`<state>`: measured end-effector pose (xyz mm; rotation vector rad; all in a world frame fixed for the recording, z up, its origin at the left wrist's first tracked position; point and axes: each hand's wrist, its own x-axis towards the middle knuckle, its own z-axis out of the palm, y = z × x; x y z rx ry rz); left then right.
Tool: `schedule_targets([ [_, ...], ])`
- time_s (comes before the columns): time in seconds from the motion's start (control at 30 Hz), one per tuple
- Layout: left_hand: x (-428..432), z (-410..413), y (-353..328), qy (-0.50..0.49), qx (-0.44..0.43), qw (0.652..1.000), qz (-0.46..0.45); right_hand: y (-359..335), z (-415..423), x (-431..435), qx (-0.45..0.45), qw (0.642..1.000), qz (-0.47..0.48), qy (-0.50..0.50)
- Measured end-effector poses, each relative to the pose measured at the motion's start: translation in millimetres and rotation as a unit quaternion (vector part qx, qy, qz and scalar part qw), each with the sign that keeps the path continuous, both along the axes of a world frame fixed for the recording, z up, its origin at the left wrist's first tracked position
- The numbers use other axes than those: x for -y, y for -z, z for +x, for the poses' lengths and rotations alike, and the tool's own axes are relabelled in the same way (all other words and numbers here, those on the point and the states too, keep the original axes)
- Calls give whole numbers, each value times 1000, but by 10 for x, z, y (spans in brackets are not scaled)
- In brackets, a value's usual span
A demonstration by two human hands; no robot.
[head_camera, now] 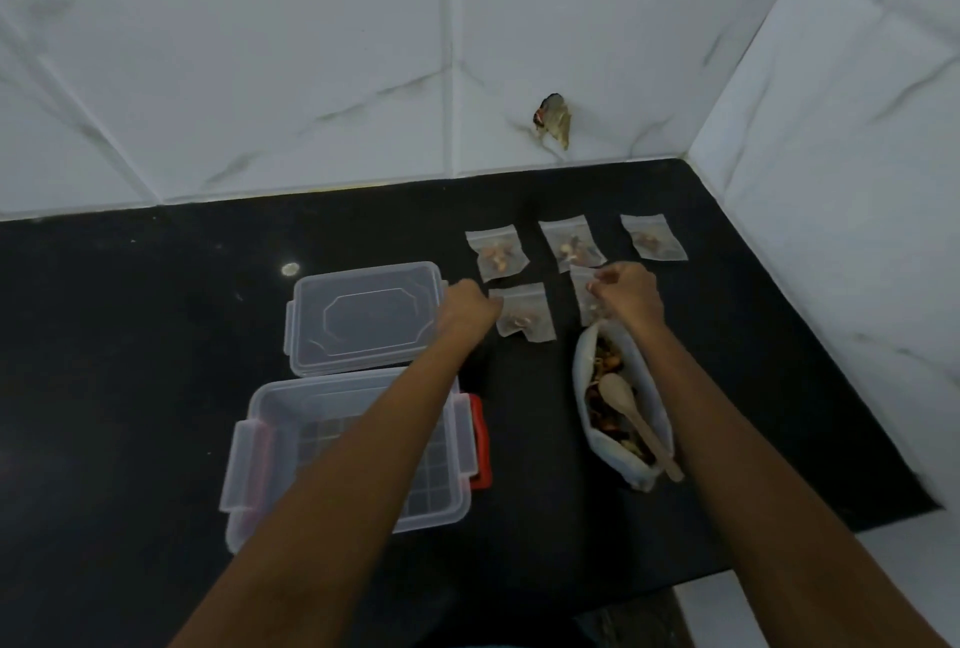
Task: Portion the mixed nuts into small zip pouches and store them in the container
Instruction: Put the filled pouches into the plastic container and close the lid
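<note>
Both curled: L hand (pixel 467 307) pinches front-left pouch (pixel 524 315) edge, R hand (pixel 628 294) pinches front-right pouch (pixel 583 291) by nut bag (pixel 584 372).

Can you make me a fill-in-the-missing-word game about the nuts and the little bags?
1. The wooden spoon lies in the big bag of ____.
2. There are ____ small pouches on the black counter.
3. The clip on the right side of the clear container is ____.
4. The right hand pinches a small ____.

Missing words: nuts, five, red, pouch.
</note>
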<state>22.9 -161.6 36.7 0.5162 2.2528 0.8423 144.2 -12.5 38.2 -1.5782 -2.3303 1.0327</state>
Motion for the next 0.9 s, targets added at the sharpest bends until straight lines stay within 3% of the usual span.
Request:
schedule_targets([
  [0.23, -332, 261, 189, -65, -13, 995, -80, 193, 274, -299, 24, 996, -75, 48],
  [0.47, -438, 341, 324, -109, 38, 991, -65, 347, 206, -383, 22, 990, -129, 45],
  [0.6, -448, 371, 405, -120, 48, 992, -9, 343, 230, -394, -20, 985, -162, 53],
  [0.8, -374, 372, 205, -154, 163, 968, 116, 193, 326, -456, -129, 968, -197, 86],
  [0.9, -294, 395, -21, -141, 178, 960, 162, -31, 361, -413, -178, 952, -238, 79],
])
